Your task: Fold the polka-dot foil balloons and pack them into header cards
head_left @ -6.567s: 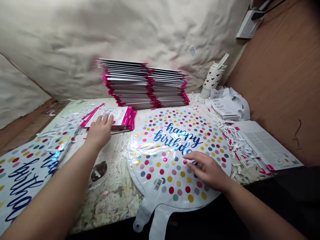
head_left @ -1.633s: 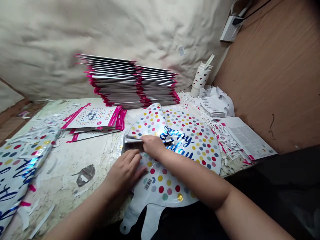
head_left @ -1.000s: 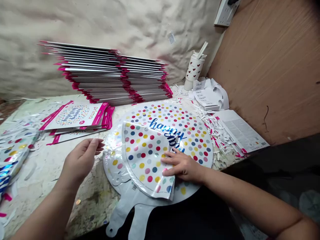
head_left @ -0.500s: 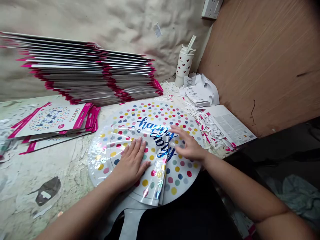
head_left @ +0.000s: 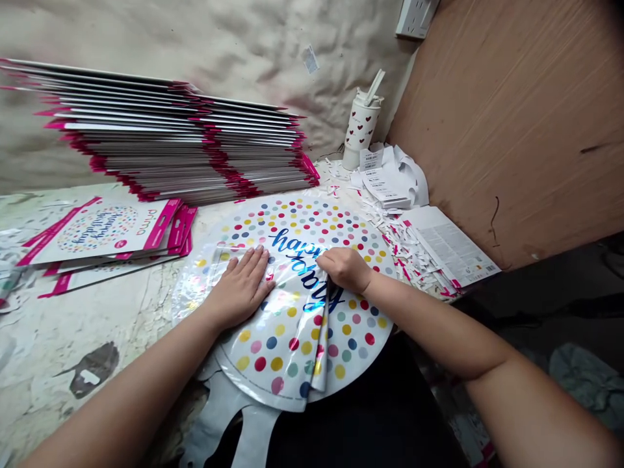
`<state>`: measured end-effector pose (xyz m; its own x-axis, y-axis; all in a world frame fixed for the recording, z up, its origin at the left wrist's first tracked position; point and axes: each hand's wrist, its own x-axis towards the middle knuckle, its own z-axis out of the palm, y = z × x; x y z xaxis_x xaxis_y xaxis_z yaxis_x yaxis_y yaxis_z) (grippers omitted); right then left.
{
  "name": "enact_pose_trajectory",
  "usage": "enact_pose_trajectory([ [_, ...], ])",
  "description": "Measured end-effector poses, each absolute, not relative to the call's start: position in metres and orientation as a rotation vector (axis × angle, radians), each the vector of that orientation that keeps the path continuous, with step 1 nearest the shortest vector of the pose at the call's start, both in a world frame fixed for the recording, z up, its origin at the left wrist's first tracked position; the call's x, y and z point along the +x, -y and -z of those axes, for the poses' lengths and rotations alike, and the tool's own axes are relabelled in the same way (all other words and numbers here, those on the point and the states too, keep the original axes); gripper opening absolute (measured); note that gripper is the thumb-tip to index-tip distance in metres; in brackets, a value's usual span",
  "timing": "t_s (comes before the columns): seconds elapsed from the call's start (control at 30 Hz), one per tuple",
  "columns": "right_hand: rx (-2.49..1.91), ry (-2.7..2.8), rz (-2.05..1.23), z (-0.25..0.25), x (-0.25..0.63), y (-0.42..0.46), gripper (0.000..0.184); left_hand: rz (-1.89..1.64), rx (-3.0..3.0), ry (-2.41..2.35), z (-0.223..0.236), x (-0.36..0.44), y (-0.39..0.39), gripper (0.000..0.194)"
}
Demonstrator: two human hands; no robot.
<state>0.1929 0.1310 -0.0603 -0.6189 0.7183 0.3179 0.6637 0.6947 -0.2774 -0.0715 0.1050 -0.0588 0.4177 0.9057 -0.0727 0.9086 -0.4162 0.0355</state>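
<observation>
**Many dots on one folded balloon** (head_left: 275, 361)

The balloon lies on top of a flat spotty balloon (head_left: 358, 325), at the front of the table (head_left: 43, 331). The left hand (head_left: 241, 286) is open flat and presses on it, gripping nothing. The right hand (head_left: 346, 268) is curled up like a fist at the folded edge; I can't tell if it pinches any.

The table is pale and scuffed, with dark marks. Paper scraps (head_left: 385, 237) cover its right side, near a cup with hearts (head_left: 361, 130). A big pile of pink-edged cards (head_left: 185, 140) sits by the wrinkly cream wall (head_left: 219, 39). The wall on the right (head_left: 511, 117) is brown.
</observation>
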Motion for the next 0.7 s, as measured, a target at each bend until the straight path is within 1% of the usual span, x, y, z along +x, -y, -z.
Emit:
enact_pose_trajectory([
  [0.2, -1.296, 2.245, -0.203, 0.065, 0.203, -0.130, 0.017, 0.051, 2.463, -1.735, 0.058, -0.062, -0.101, 0.067],
  [0.23, -1.303, 2.208, -0.222, 0.064, 0.204, -0.130, 0.018, 0.001, 2.449, -1.740, 0.054, -0.057, -0.103, 0.067],
  [0.3, -1.247, 2.145, -0.328, 0.061, 0.205, -0.130, 0.026, -0.171, 2.417, -1.690, 0.043, -0.046, -0.111, 0.065],
  [0.37, -1.134, 2.075, -0.492, 0.057, 0.204, -0.130, 0.031, -0.294, 2.328, -1.520, 0.028, -0.032, -0.125, 0.063],
  [0.4, -1.083, 2.039, -0.557, 0.055, 0.202, -0.130, 0.031, -0.294, 2.268, -1.414, 0.020, -0.025, -0.133, 0.061],
  [0.47, -1.035, 1.977, -0.615, 0.051, 0.199, -0.129, 0.029, -0.192, 2.150, -1.236, 0.006, -0.015, -0.151, 0.055],
  [0.57, -1.022, 1.879, -0.694, 0.048, 0.197, -0.128, 0.025, 0.001, 2.014, -1.102, -0.007, -0.011, -0.174, 0.040],
  [0.67, -1.079, 1.738, -0.933, 0.049, 0.203, -0.130, 0.012, 0.103, 1.853, -1.039, -0.011, -0.020, -0.184, 0.038],
  [0.7, -1.107, 1.700, -1.000, 0.050, 0.207, -0.130, 0.015, 0.118, 1.792, -1.030, -0.011, -0.024, -0.184, 0.038],
])
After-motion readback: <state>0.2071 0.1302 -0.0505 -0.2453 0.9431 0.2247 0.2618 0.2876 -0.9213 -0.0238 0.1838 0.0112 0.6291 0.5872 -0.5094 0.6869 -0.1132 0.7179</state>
